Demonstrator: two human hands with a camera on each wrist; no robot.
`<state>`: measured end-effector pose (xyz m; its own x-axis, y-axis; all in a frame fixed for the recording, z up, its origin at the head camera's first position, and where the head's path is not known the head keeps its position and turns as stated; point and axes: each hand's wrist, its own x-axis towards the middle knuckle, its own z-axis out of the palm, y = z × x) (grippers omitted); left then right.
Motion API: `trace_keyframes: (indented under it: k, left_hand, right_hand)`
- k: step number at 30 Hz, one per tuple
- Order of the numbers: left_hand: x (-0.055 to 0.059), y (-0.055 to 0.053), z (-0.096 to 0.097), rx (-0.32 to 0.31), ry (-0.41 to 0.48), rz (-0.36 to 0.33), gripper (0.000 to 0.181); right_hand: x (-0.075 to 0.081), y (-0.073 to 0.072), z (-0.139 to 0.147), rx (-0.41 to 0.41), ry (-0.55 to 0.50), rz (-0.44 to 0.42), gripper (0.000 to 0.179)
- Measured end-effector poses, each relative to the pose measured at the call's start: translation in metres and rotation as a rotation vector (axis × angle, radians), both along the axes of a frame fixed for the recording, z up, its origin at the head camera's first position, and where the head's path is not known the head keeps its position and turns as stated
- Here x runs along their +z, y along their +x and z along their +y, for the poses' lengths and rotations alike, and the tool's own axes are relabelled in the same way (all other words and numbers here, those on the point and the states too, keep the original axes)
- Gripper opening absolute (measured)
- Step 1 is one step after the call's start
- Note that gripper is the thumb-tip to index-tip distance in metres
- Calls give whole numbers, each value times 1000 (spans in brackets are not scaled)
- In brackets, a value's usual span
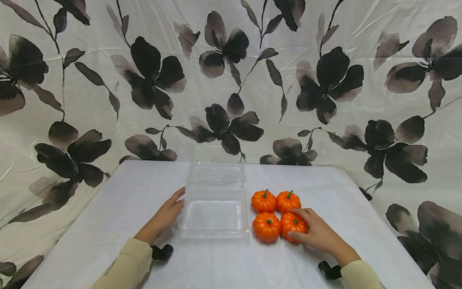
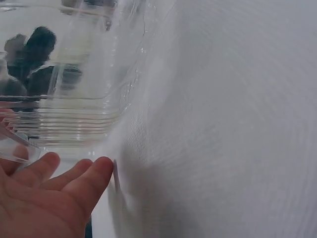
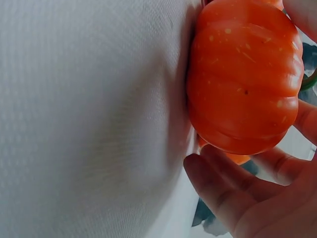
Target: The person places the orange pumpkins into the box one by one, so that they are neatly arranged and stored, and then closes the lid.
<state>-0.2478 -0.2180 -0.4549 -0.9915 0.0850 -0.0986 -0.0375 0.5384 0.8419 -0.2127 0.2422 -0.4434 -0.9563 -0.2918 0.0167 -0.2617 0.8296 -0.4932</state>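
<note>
A clear plastic clamshell container (image 1: pixel 212 233) lies with its lid (image 1: pixel 215 175) folded back, away from me. My left hand (image 1: pixel 167 214) is at its left edge, fingertips by the rim. In the left wrist view, the fingers of my left hand (image 2: pixel 59 188) are loosely extended under the container's ridged corner (image 2: pixel 64 121). To the right, my right hand (image 1: pixel 317 230) holds the near-right small orange pumpkin (image 1: pixel 291 223), thumb on its near side and fingers around the far side. The right wrist view has this pumpkin (image 3: pixel 245 79) close up; the lower fingers (image 3: pixel 218 183) extend past it.
Three more small pumpkins sit close by: near left (image 1: pixel 266 227), far left (image 1: pixel 264 201) and far right (image 1: pixel 287 201). A white cloth (image 1: pixel 223 265) covers the table. Behind it hangs a floral curtain (image 1: pixel 231 80).
</note>
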Motion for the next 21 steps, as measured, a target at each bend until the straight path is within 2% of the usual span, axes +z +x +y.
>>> trace_keyframes:
  k: [8, 21]
  left_hand:
    - [-1, 0, 0, 26, 6, 12, 57]
    - [-1, 5, 1, 15, 65, 42, 55]
  right_hand:
    - [1, 1, 0, 8, -3, 11, 73]
    - [6, 5, 2, 6, -3, 57, 72]
